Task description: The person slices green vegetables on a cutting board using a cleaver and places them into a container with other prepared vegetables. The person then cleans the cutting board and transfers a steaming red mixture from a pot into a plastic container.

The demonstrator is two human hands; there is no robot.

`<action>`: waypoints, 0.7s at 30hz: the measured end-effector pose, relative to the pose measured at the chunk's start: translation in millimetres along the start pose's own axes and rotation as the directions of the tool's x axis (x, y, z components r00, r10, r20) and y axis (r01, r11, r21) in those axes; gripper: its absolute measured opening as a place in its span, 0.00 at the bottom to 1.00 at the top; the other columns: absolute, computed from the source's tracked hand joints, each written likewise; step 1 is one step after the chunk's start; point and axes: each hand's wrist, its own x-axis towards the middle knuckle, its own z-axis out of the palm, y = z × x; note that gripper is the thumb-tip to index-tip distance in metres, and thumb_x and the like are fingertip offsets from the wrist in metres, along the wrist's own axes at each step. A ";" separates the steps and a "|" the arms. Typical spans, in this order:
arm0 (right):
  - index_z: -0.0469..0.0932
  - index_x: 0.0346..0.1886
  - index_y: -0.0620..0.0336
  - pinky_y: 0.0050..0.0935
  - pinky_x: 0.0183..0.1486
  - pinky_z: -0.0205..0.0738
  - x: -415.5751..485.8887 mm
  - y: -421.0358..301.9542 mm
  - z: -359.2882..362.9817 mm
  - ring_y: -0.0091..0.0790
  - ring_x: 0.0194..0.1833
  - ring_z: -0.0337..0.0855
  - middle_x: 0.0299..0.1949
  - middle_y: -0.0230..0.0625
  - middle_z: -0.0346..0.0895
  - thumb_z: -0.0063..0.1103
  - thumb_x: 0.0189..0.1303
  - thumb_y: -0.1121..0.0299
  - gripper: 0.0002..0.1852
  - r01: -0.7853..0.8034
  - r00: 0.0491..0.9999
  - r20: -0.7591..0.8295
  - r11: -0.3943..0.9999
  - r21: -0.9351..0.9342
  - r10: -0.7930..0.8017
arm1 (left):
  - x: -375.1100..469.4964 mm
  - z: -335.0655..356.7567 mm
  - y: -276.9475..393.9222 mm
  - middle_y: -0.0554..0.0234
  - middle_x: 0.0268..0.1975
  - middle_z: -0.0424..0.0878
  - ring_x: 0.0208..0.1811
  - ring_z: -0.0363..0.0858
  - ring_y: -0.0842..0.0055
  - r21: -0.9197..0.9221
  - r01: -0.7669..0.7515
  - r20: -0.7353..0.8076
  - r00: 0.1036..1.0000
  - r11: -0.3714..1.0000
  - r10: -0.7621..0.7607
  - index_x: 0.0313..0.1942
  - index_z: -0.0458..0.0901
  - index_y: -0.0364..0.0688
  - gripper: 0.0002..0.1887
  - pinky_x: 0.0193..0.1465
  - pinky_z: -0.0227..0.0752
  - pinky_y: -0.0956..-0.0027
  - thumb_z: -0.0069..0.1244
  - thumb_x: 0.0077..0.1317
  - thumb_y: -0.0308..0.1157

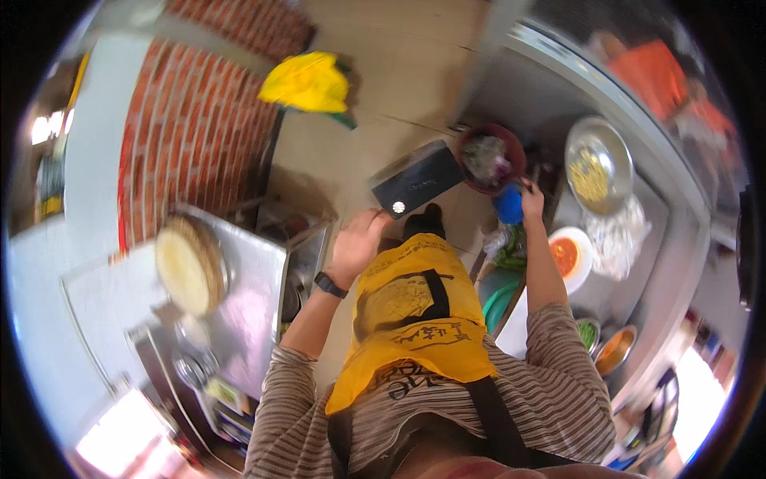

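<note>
My left hand (pixel 361 236), with a dark watch on its wrist, is at the near left corner of a black box (pixel 422 179); the fingers overlap its edge, but whether they grip it cannot be told. At the right, my right hand (pixel 532 202) is curled at a blue object (pixel 509 205) with something small and dark at the fingertips. Just beyond, a dark red basin (pixel 519 149) holds leafy greens and something purple, beside the box's right end. My yellow apron (pixel 419 299) hangs between my arms.
A steel counter on the right carries a metal bowl (pixel 622 141) of yellow pieces, a white bowl (pixel 583 242) of red food, and a plastic bag (pixel 622 233). A green basin (pixel 497 299) is below. On the left, a thick round board (pixel 185 263) lies on a metal table (pixel 257 248).
</note>
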 end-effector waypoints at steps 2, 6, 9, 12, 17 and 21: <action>0.81 0.53 0.56 0.49 0.52 0.74 -24.1 2.6 17.7 0.59 0.45 0.83 0.44 0.54 0.82 0.53 0.68 0.59 0.17 0.146 0.982 0.186 0.763 -0.630 -0.035 | -48.6 -4.6 -2.8 0.57 0.49 0.80 0.51 0.79 0.58 -0.020 0.123 -0.023 0.992 0.992 -0.123 0.50 0.77 0.46 0.15 0.49 0.77 0.59 0.46 0.63 0.26; 0.74 0.62 0.55 0.49 0.59 0.70 -86.4 -30.5 86.9 0.55 0.58 0.75 0.59 0.51 0.75 0.59 0.63 0.64 0.23 0.229 0.844 0.497 0.700 -0.676 0.203 | -165.1 -7.8 -2.1 0.56 0.46 0.80 0.48 0.79 0.57 -0.061 0.386 -0.117 0.913 0.921 -0.391 0.48 0.77 0.46 0.11 0.46 0.77 0.58 0.47 0.66 0.27; 0.67 0.68 0.59 0.47 0.68 0.62 -149.5 -58.5 156.8 0.54 0.68 0.65 0.67 0.53 0.66 0.57 0.64 0.68 0.28 0.323 0.816 0.576 0.787 -0.526 0.050 | -264.6 1.7 11.6 0.56 0.42 0.80 0.44 0.80 0.56 -0.126 0.559 -0.192 0.797 0.820 -0.573 0.46 0.77 0.45 0.07 0.42 0.76 0.57 0.49 0.68 0.27; 0.66 0.68 0.64 0.42 0.70 0.60 -215.3 -97.4 241.5 0.53 0.68 0.66 0.67 0.54 0.67 0.58 0.59 0.68 0.32 0.498 0.650 0.754 0.803 -0.327 -0.097 | -366.7 15.3 34.4 0.57 0.42 0.80 0.44 0.80 0.57 -0.209 0.693 -0.263 0.640 0.690 -0.722 0.45 0.77 0.44 0.09 0.42 0.76 0.58 0.51 0.65 0.25; 0.72 0.63 0.65 0.34 0.64 0.66 -323.0 -184.0 379.7 0.44 0.60 0.75 0.58 0.48 0.76 0.59 0.57 0.70 0.28 0.402 0.475 0.845 0.915 0.040 -0.245 | -506.3 32.5 72.3 0.56 0.43 0.80 0.44 0.80 0.57 -0.322 0.842 -0.356 0.315 0.432 -0.880 0.46 0.77 0.43 0.15 0.44 0.76 0.59 0.54 0.59 0.19; 0.74 0.61 0.63 0.35 0.60 0.70 -384.4 -250.1 486.2 0.43 0.58 0.78 0.56 0.47 0.79 0.60 0.57 0.70 0.26 0.585 0.391 0.784 0.788 0.191 -0.481 | -572.9 42.2 93.7 0.54 0.43 0.80 0.47 0.80 0.55 -0.414 0.887 -0.358 0.047 0.204 -0.932 0.47 0.76 0.41 0.16 0.47 0.76 0.57 0.54 0.59 0.19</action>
